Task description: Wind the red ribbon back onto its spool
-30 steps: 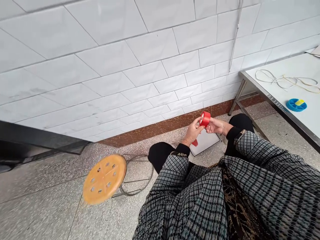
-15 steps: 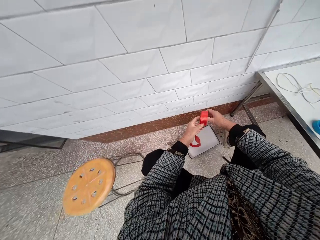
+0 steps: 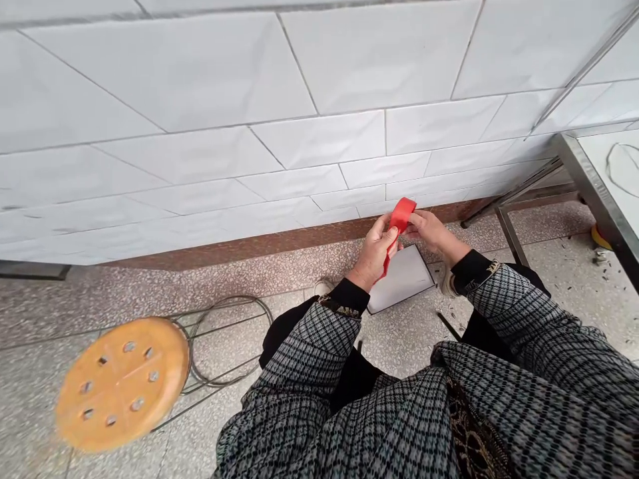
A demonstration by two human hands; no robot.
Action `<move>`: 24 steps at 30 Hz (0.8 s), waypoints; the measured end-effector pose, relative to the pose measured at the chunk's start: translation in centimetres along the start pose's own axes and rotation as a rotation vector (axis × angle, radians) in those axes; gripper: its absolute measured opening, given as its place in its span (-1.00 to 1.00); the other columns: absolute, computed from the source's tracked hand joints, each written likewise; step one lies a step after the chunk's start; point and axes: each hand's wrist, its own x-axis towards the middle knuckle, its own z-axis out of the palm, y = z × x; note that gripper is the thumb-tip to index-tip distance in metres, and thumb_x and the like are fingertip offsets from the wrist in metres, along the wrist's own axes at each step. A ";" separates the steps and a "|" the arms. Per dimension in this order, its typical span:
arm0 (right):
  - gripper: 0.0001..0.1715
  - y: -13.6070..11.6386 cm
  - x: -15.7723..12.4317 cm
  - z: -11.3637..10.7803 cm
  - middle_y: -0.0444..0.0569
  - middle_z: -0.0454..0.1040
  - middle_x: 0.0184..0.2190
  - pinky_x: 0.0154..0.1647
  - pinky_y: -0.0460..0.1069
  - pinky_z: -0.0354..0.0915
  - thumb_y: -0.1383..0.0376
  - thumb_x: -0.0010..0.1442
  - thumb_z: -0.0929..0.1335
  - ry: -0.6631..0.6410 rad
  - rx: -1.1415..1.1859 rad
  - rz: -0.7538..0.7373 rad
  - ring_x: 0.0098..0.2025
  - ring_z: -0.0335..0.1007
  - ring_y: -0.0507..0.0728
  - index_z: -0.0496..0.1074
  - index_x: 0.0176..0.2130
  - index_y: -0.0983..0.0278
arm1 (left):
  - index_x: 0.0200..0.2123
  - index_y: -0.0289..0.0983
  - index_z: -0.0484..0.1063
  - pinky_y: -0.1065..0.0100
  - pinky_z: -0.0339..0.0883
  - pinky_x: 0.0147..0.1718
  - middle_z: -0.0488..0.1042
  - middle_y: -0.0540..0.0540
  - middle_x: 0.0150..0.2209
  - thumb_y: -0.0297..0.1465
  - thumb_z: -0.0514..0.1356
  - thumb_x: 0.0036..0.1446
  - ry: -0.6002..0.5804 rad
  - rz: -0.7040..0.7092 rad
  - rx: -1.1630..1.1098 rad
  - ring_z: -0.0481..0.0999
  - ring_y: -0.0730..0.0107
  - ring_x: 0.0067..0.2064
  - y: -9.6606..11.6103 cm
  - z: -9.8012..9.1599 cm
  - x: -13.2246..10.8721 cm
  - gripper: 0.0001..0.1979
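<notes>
A band of shiny red ribbon (image 3: 402, 214) is looped between my two hands above the floor. My left hand (image 3: 374, 251) pinches it between thumb and fingers, and a strip of it trails below that thumb. On the other side, my right hand (image 3: 430, 229) has its fingers at the loop's right edge, partly hidden behind and inside it. Below the hands lies a flat whitish panel (image 3: 404, 283) with a dark edge, between my knees.
An orange round stool seat (image 3: 122, 382) with holes and thin metal legs lies at the left. A metal-framed table (image 3: 594, 179) stands at the right. The white tiled wall (image 3: 319, 143) rises close in front. Small dark scraps litter the speckled floor (image 3: 559, 266).
The red ribbon has tilted and opened into a larger loop. Its trailing strip, which hung over the panel, is now drawn up near my left hand. My view has shifted slightly right.
</notes>
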 end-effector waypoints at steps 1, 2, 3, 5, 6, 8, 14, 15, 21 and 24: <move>-0.87 -0.2 0.0 -0.1 -0.04 0.58 -0.45 -0.27 -0.07 0.42 0.26 0.17 0.40 0.016 -0.016 -0.026 -0.42 0.45 0.06 0.52 -0.35 0.29 | 0.20 -0.22 0.41 0.34 0.38 -0.34 0.18 0.28 -0.65 -0.11 0.38 0.21 0.007 0.008 -0.008 0.07 0.61 -0.66 0.1 0.2 -0.1 -0.42; -0.88 -0.4 -0.1 -0.3 -0.05 0.58 -0.45 -0.28 -0.07 0.41 0.27 0.17 0.40 0.037 -0.038 -0.042 -0.41 0.45 0.06 0.52 -0.34 0.29 | 0.14 -0.21 0.43 0.35 0.37 -0.35 0.17 0.27 -0.65 -0.11 0.38 0.21 0.029 0.017 -0.006 0.07 0.61 -0.66 0.3 0.3 -0.3 -0.48; -0.88 -0.6 -0.1 -0.5 -0.05 0.58 -0.45 -0.28 -0.07 0.40 0.27 0.17 0.40 0.055 -0.064 -0.054 -0.41 0.45 0.06 0.52 -0.34 0.29 | 0.05 -0.21 0.45 0.36 0.36 -0.38 0.16 0.27 -0.65 -0.10 0.37 0.22 0.059 0.027 0.010 0.06 0.61 -0.66 0.5 0.3 -0.4 -0.55; -0.87 -0.8 -0.3 -1.0 -0.04 0.59 -0.44 -0.28 -0.07 0.40 0.27 0.17 0.40 0.076 -0.106 -0.065 -0.39 0.46 0.06 0.51 -0.32 0.29 | -0.11 -0.22 0.47 0.37 0.36 -0.38 0.14 0.25 -0.66 -0.08 0.36 0.23 0.063 0.023 0.058 0.08 0.61 -0.65 0.7 0.3 -0.7 -0.64; -0.87 -0.9 -0.5 -1.1 -0.04 0.60 -0.43 -0.28 -0.07 0.40 0.26 0.17 0.39 0.076 -0.118 -0.072 -0.38 0.47 0.07 0.51 -0.31 0.29 | -0.18 -0.23 0.47 0.36 0.36 -0.37 0.18 0.22 -0.65 -0.07 0.36 0.22 0.049 0.024 0.082 0.14 0.60 -0.63 0.8 0.3 -0.8 -0.65; -0.86 -1.0 -0.9 -1.3 -0.03 0.61 -0.41 -0.25 -0.07 0.40 0.26 0.18 0.38 0.047 -0.122 -0.079 -0.36 0.50 0.08 0.51 -0.29 0.29 | -0.26 -0.24 0.48 0.36 0.39 -0.32 0.34 0.12 -0.57 -0.05 0.39 0.17 0.009 0.037 0.123 0.32 0.55 -0.53 0.7 0.3 -1.0 -0.62; -0.86 -0.8 -1.9 -1.2 -0.02 0.62 -0.40 -0.18 -0.04 0.44 0.27 0.22 0.37 -0.013 -0.070 -0.043 -0.34 0.52 0.09 0.52 -0.32 0.28 | -0.35 -0.25 0.45 0.42 0.17 -0.48 0.34 0.08 -0.50 -0.02 0.42 0.11 -0.020 0.015 0.147 0.26 0.56 -0.50 0.2 0.6 -1.6 -0.58; -0.85 -0.7 -1.9 -1.2 -0.02 0.62 -0.41 -0.19 -0.05 0.44 0.27 0.23 0.37 -0.011 -0.068 -0.033 -0.35 0.52 0.09 0.52 -0.33 0.28 | -0.34 -0.24 0.46 0.42 0.13 -0.51 0.30 0.09 -0.51 -0.02 0.42 0.12 -0.002 0.022 0.157 0.21 0.57 -0.52 0.1 0.6 -1.7 -0.58; -0.78 -0.9 -2.1 -1.1 0.02 0.62 -0.41 -0.29 -0.10 0.41 0.34 0.30 0.36 0.011 -0.052 0.034 -0.40 0.48 0.05 0.55 -0.37 0.32 | -0.26 -0.23 0.48 0.42 0.11 -0.52 0.27 0.10 -0.53 0.00 0.32 0.24 0.047 0.128 0.316 0.19 0.54 -0.52 0.0 0.5 -2.0 -0.61; -0.77 -1.1 -2.2 -1.0 0.02 0.61 -0.43 -0.32 -0.11 0.42 0.36 0.33 0.38 -0.010 -0.003 0.082 -0.42 0.47 0.04 0.56 -0.37 0.33 | -0.29 -0.21 0.44 0.41 0.10 -0.54 0.24 0.12 -0.58 0.03 0.28 0.27 0.026 0.082 0.305 0.19 0.53 -0.56 -0.1 0.5 -2.1 -0.59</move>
